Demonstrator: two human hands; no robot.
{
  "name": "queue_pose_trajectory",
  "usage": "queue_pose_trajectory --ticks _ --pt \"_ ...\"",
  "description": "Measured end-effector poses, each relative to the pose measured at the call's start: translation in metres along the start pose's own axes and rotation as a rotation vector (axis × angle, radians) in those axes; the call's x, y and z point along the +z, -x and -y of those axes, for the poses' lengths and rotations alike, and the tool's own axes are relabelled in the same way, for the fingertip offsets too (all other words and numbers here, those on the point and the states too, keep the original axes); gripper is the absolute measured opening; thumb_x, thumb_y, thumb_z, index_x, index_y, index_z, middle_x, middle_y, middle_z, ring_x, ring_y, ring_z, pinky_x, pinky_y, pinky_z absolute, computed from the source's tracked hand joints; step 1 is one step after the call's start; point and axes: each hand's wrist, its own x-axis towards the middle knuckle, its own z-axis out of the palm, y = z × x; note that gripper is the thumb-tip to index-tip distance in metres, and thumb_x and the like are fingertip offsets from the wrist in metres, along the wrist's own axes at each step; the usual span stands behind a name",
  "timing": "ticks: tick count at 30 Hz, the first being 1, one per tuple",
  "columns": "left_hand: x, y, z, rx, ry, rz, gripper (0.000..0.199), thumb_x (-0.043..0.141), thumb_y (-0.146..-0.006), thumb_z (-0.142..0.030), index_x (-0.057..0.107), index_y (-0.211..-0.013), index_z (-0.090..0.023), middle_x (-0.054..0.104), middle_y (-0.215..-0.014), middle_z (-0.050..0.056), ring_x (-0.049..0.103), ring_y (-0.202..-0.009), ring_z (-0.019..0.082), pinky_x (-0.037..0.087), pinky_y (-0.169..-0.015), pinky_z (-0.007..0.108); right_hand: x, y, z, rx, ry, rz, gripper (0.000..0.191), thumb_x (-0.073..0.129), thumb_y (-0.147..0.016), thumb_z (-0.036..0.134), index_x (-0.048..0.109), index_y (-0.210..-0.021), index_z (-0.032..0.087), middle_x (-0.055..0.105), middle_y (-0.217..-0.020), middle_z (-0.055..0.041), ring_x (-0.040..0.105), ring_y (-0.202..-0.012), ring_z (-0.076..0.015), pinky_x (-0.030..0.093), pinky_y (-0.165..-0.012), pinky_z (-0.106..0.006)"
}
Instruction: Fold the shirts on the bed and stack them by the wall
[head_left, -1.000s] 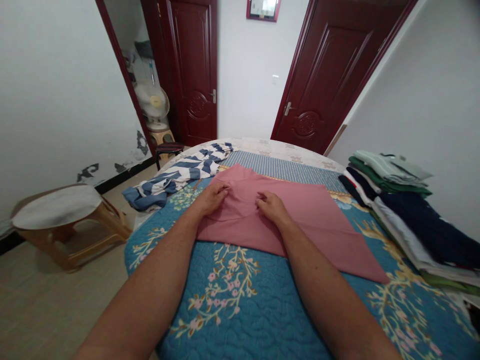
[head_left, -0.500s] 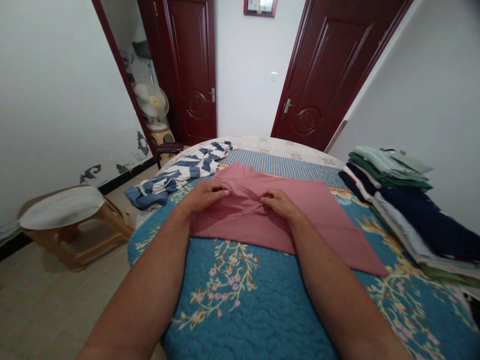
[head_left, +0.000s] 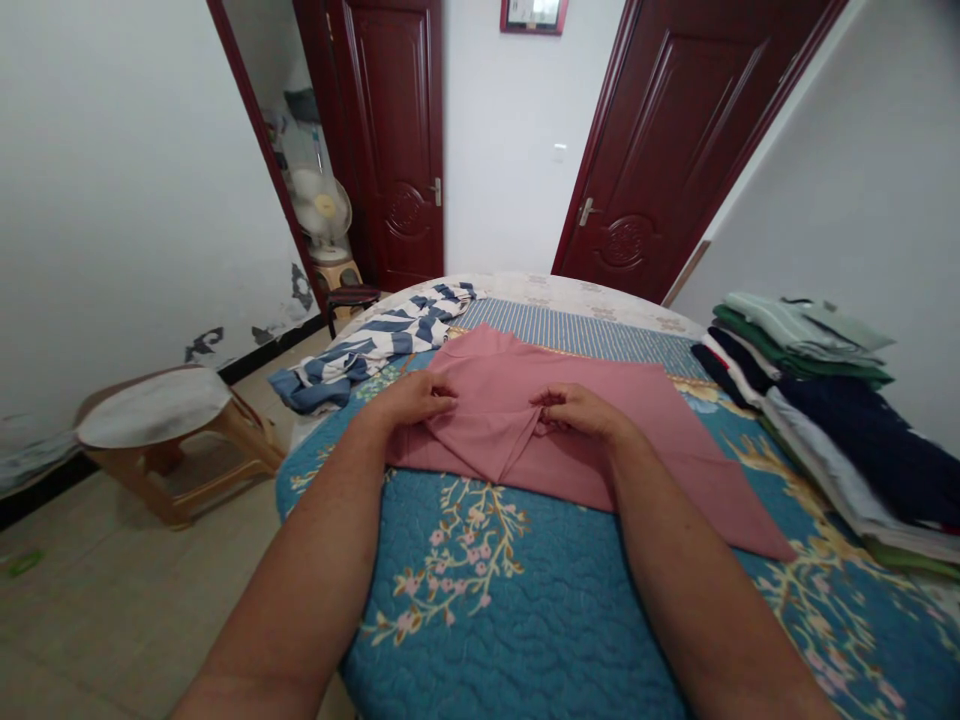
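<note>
My right hand (head_left: 576,410) grasps a pinch of the pink garment (head_left: 669,420); my left hand (head_left: 416,398) curls at the garment's left part, and I can't tell whether that grip holds cloth. The garment lies across the blue quilt (head_left: 532,620), and I judge it partly folded: a flap comes to a point at its near edge, while the right part lies flat. The striped cloth (head_left: 405,332) beyond my left hand is loose and looks undone; the stacked clothes (head_left: 855,425) on the right seem finished. I have quilt nearer me for moving; the stack limits me rightward, the rounded table's (head_left: 581,291) edge leftward.
</note>
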Motion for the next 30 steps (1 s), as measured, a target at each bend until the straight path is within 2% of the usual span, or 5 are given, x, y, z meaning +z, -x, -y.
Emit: queue_pose_trajectory --ticks 5,11,17,24,30 --pt "-0.002 0.003 0.010 -0.037 0.014 0.174 0.042 0.072 -0.083 -0.043 0.078 -0.119 -0.023 0.081 -0.109 0.003 0.073 -0.094 0.021 0.053 -0.082 0.028 0.004 -0.002 0.003 -0.052 0.223 0.006 0.027 0.066 -0.068 0.019 0.076 -0.093 0.017 0.077 -0.079 -0.0017 0.066 -0.070 -0.0151 0.046 -0.061 -0.022" --pt "-0.002 0.000 0.016 -0.079 -0.095 0.145 0.023 0.061 -0.086 -0.035 0.077 -0.094 -0.021 0.078 -0.093 0.002 0.069 -0.088 0.021 0.049 -0.078 0.028 0.016 -0.009 -0.002 -0.105 0.117 -0.130 0.018 0.056 -0.069 0.022 0.068 -0.081 0.019 0.063 -0.065 0.0039 0.054 -0.057 -0.0125 0.045 -0.059 -0.024" --pt "-0.001 0.002 0.013 -0.113 -0.120 0.096 0.024 0.062 -0.085 -0.030 0.077 -0.103 -0.022 0.079 -0.100 0.003 0.071 -0.091 0.021 0.051 -0.079 0.028 0.014 -0.015 -0.013 -0.114 0.203 -0.179 0.029 0.051 -0.067 0.017 0.073 -0.086 0.017 0.065 -0.065 0.0025 0.055 -0.056 -0.0139 0.045 -0.059 -0.024" --pt "0.002 -0.004 0.000 -0.087 -0.216 -0.189 0.026 0.058 -0.093 -0.026 0.078 -0.108 -0.019 0.080 -0.109 0.008 0.073 -0.097 0.024 0.053 -0.084 0.031 0.009 -0.024 -0.012 -0.326 0.513 -0.665 0.033 0.050 -0.083 0.015 0.079 -0.097 0.020 0.080 -0.105 -0.0089 0.072 -0.103 -0.0242 0.055 -0.099 -0.037" --pt "0.050 -0.013 -0.047 0.132 -0.331 -0.225 0.035 0.059 -0.099 -0.033 0.073 -0.127 -0.018 0.077 -0.126 0.013 0.070 -0.118 0.027 0.053 -0.106 0.037 0.048 -0.016 -0.001 -0.438 0.840 -0.359 0.046 0.056 -0.102 0.039 0.071 -0.140 0.017 0.069 -0.145 -0.0158 0.060 -0.136 -0.0291 0.042 -0.121 -0.044"
